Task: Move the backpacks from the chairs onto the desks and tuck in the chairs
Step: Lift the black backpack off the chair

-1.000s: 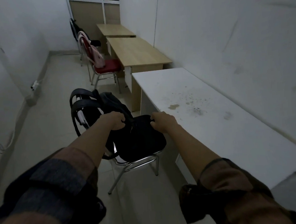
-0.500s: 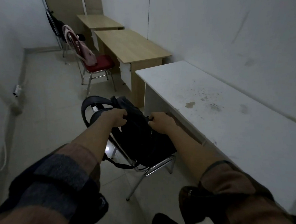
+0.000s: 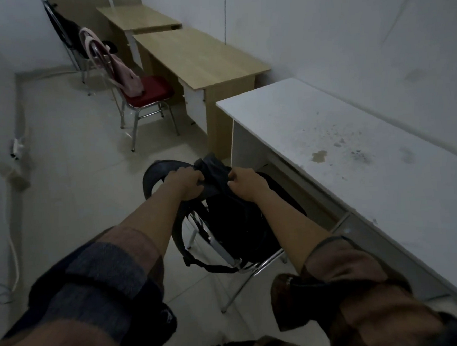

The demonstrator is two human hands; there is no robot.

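Note:
A black backpack (image 3: 233, 226) stands on a chrome-legged chair (image 3: 254, 267) beside the white desk (image 3: 354, 149). My left hand (image 3: 186, 183) grips its top near the shoulder straps. My right hand (image 3: 245, 182) pinches the top fabric on the other side. Farther back, a pink backpack (image 3: 126, 72) leans on a red-seated chair (image 3: 150, 90) beside a wooden desk (image 3: 199, 57). A dark backpack (image 3: 67, 35) hangs on a third chair at the far end, by another wooden desk (image 3: 137, 16).
The three desks line the right wall. A cable and a power strip (image 3: 17, 148) run along the left wall. Pale tiled floor (image 3: 74, 169) lies open between the chairs and the left wall.
The view has moved closer and turned toward the white desk. Both hands have drawn together at the black backpack's top, which is pulled up higher above the seat.

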